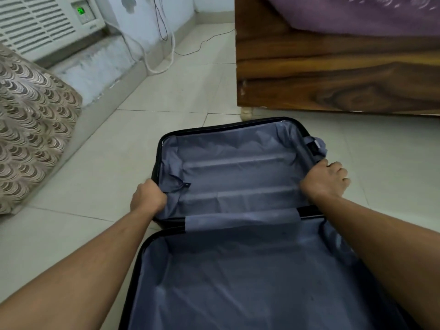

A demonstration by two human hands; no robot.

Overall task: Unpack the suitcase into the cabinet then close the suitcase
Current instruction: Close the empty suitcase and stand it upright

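Note:
A black hard-shell suitcase [233, 167] lies open on the tiled floor, its two halves lined with grey-blue fabric and holding nothing. The far half, the lid, is tilted up slightly. My left hand [148, 197] grips the lid's left edge. My right hand [325, 181] grips the lid's right edge, just below a small fabric tab. The near half [238, 282] stretches toward me between my forearms. No cabinet is in view.
A wooden bed frame [333, 75] with a purple cover stands at the right rear, close to the lid's far edge. A patterned cushion [31, 129] sits at the left. An air cooler [42, 22] and loose cables [164, 55] are at the back wall.

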